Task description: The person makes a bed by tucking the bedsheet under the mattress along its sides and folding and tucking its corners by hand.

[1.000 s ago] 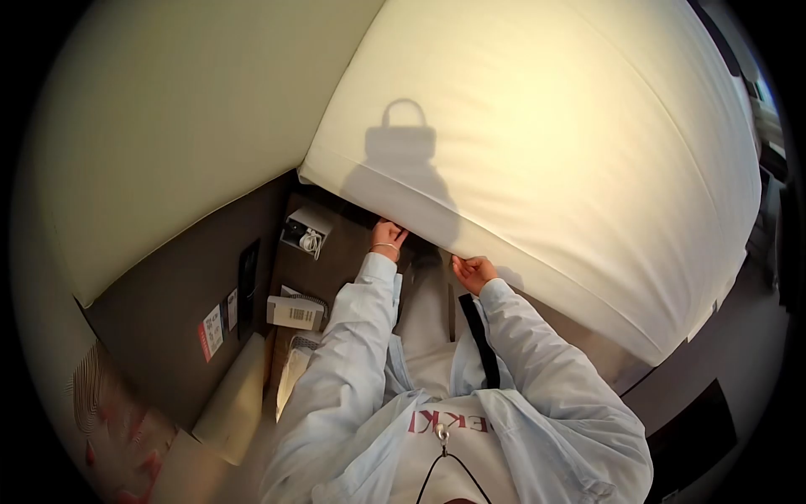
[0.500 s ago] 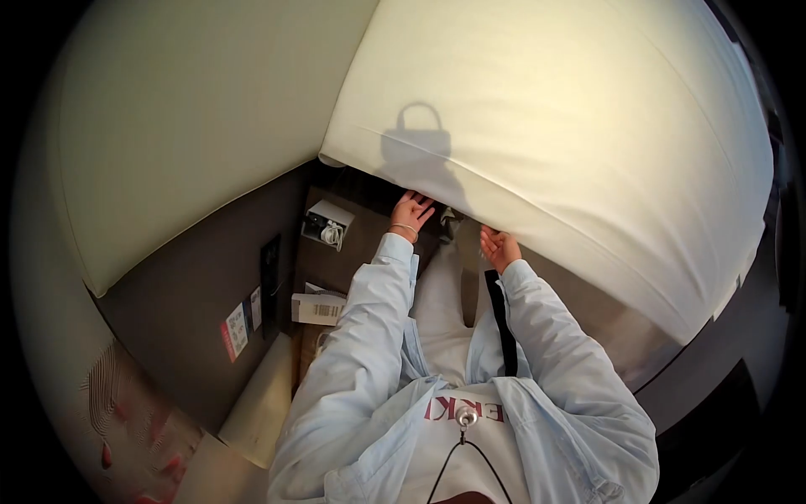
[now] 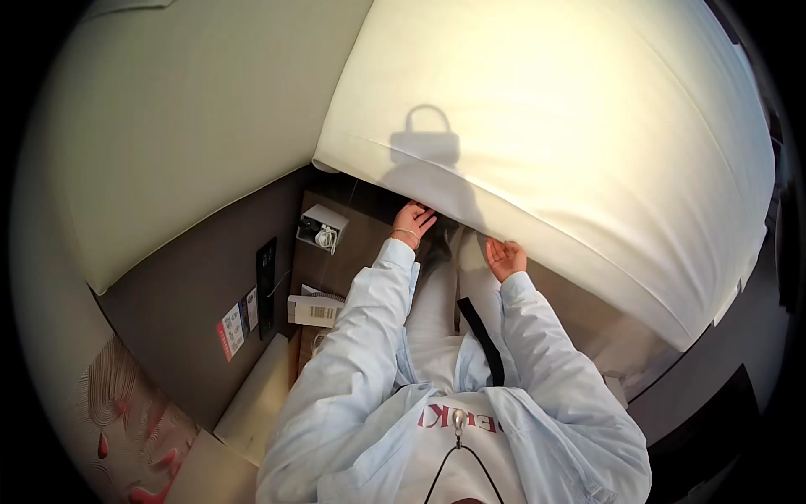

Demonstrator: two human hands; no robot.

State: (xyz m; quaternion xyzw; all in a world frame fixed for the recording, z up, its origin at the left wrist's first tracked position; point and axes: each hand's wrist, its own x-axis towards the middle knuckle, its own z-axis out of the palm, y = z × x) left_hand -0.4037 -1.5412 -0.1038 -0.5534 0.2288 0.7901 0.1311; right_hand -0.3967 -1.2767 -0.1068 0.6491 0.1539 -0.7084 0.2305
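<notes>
We see our 2 hands at the low edge of a big white sheet (image 3: pixel 588 126). The sheet lies over the bed, fills most of the top right, and has small wrinkles near its edge. Our left hand (image 3: pixel 413 222) has its fingers a bit spread and loose, with the tips right at the edge, by a dark gap (image 3: pixel 367 191). A thin band (image 3: pixel 406 233) goes round our left wrist. Our right hand (image 3: pixel 505 259) is just along the same edge, palm up, with its fingers bent. The tips are at the sheet, but we cannot tell if they pinch it.

A gray shadow (image 3: pixel 425 149) with a loop on top falls on the sheet, above our hands. To the left of our left hand is a brown bench (image 3: pixel 355 231). On it sits a small open box (image 3: pixel 333 217) with a white cord (image 3: pixel 327 239) and something black in it. Nearer to us is a pale box (image 3: pixel 314 312) with small print that we cannot read. A big pale padded board (image 3: pixel 193 126) stands at the left, and below it is a dark wall (image 3: pixel 185 328) with a black strip (image 3: pixel 266 286) and some cards (image 3: pixel 232 333). A black strap (image 3: pixel 481 340) hangs by our white pants (image 3: pixel 432 311), between our 2 blue sleeves (image 3: pixel 340 357)
</notes>
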